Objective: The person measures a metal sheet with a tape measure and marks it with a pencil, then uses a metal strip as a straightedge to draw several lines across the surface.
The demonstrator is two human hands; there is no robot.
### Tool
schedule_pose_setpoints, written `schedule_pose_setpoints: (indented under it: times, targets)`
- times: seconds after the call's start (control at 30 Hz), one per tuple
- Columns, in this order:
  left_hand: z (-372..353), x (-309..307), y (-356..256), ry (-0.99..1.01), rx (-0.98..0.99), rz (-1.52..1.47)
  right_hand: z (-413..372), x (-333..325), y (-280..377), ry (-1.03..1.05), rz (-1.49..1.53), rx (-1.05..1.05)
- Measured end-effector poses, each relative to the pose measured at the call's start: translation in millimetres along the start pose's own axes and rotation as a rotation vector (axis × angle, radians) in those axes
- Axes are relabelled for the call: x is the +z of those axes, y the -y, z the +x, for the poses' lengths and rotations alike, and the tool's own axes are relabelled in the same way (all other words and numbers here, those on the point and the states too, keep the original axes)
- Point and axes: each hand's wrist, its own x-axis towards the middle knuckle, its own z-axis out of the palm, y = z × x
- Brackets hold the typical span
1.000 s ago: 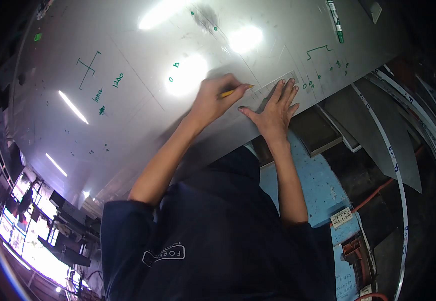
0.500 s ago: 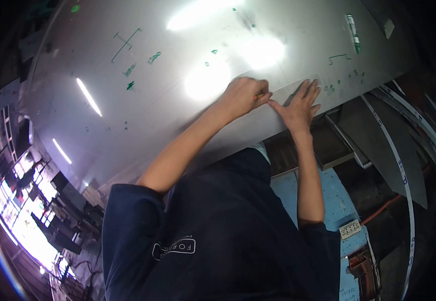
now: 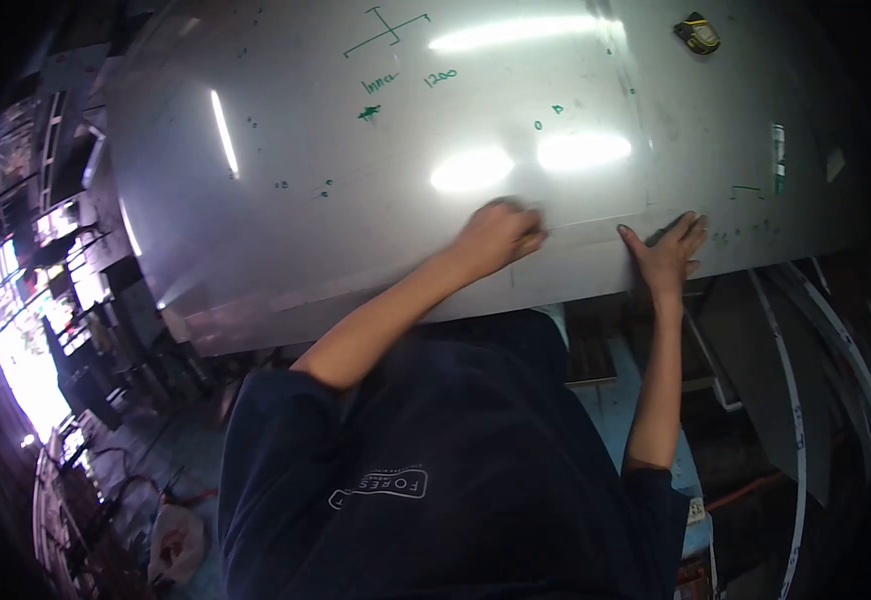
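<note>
My left hand [image 3: 500,238] is closed in a pinch low over a large grey metal sheet [image 3: 395,235]. The slim orange marking tool it holds shows half a second earlier but is blurred and mostly hidden now. To its right, my right hand [image 3: 667,255] presses on the sheet near its front edge, fingers spread and thumb pointing left. A thin straight edge or line [image 3: 595,217] runs across the metal between both hands. Green handwriting [image 3: 440,77] and small green marks lie farther up the sheet.
A yellow and black tape measure [image 3: 697,34] and a green marker [image 3: 778,158] lie on the sheet. Long metal strips [image 3: 793,400] stand below its right front edge. A whitish bag [image 3: 175,543] is on the floor at lower left.
The view has shifted, bringing the tape measure in. My hands are farther apart, with my left hand farther left along the sheet relative to my right hand. The orange tool no longer shows clearly.
</note>
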Motion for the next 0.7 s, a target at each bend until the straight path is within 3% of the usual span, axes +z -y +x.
schedule_pose_setpoints:
  times: [0.13, 0.23, 0.33, 0.47, 0.53, 0.63, 0.7]
  targets:
    - [110, 51, -53, 0.090, 0.038, -0.002, 0, 5, -6, 0.007, 0.028, 0.003]
    - [132, 53, -70, 0.078, 0.090, 0.040, 3, 3, -8, 0.033, 0.044, 0.005]
    - [91, 40, -41, 0.146, 0.036, 0.088, 5, 4, -8, 0.034, 0.067, 0.001]
    - [-32, -12, 26, 0.057, -0.108, 0.092, 6, 4, -7, 0.046, 0.080, 0.010]
    - [-85, -64, 22, 0.161, -0.318, 0.174, 7, 5, -8, 0.073, 0.086, 0.017]
    - [-158, -80, 53, -0.022, -0.257, -0.008, 9, 6, -8, 0.076, 0.077, 0.018]
    - [-190, -76, 73, -0.418, -0.212, -0.005, 12, 7, -8, 0.058, 0.079, 0.007]
